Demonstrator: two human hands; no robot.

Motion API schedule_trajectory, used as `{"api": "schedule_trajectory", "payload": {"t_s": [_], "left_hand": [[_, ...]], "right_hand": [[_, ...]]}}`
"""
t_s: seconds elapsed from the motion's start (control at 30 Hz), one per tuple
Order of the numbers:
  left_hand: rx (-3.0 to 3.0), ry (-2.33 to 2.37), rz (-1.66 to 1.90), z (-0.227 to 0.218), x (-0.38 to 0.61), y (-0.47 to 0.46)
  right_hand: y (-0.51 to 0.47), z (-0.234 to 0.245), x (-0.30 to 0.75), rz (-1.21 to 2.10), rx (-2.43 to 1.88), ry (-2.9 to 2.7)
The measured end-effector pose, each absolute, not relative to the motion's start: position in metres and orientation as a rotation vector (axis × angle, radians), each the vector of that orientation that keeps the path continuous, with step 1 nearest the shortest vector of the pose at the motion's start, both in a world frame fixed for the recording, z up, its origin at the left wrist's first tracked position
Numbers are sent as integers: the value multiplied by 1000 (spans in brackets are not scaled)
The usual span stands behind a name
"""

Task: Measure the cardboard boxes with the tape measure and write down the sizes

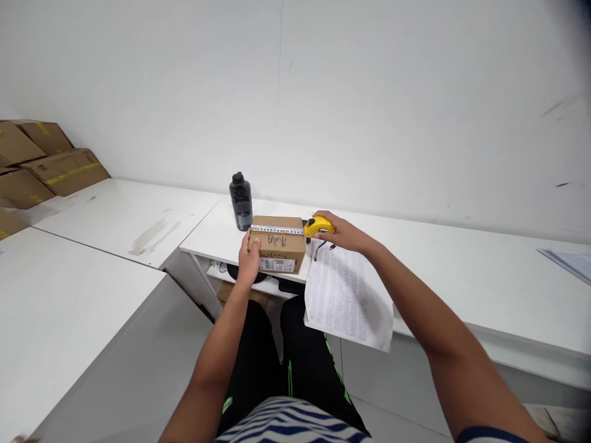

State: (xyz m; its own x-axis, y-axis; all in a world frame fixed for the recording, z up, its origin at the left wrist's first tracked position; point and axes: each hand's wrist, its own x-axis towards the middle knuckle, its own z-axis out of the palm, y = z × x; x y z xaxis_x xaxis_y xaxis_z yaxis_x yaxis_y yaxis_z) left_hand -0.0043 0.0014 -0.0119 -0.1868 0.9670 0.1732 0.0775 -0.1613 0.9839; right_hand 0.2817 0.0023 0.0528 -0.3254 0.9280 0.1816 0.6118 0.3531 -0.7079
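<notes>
A small brown cardboard box sits near the front edge of the white table, with handwriting on its top and a printed label on its front. My left hand is closed around the box's left side, thumb over the top edge by the tape's end. In my right hand is a yellow tape measure, held at the box's right edge. Its white blade runs straight across the box top between my hands. Just below my right hand, printed paper sheets hang over the table edge.
A dark water bottle stands behind the box to the left. Several taped cartons are stacked at the far left against the wall. More papers lie at the right. Under the table, a shelf holds dark items.
</notes>
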Motion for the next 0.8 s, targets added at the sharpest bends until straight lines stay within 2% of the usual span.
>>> {"api": "schedule_trajectory", "payload": {"t_s": [0.23,0.8], "left_hand": [[1281,1294,1466,-14,-4,2],[1262,1274,1475,-18,-3,4]], "right_hand": [[1,54,281,798,-1371,-2006],[-2,55,280,762,-1369,-2014]]}}
